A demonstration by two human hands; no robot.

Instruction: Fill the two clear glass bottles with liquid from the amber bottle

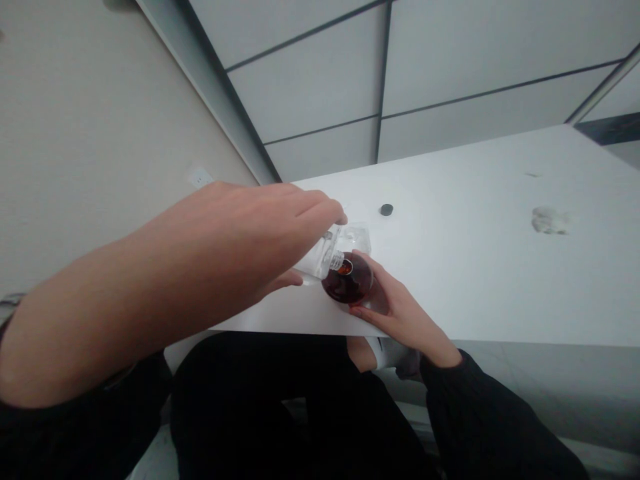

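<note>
While the left hand had its grip wrapped around a clear bottle, tipped so the neck pointed right, the right hand was clamped on the right side of a red-brown jar, thumb near, fingers far. The jar sat toward the near edge of the bench, with the bottle's neck right at its mouth; couldn't tell if they touched. The palm hid most of the bottle too.

Both looked stiff and smooth, so probably a bit slippery if wet. My guess was the bottle was pretty light, best held around the body, clear of the neck. The jar looked rounder, maybe heavier and breakable if it was glass, so a wide hold low on its sides made sense to me.

A dark cap lay farther off, and some crumpled clear stuff lay well right.
</note>
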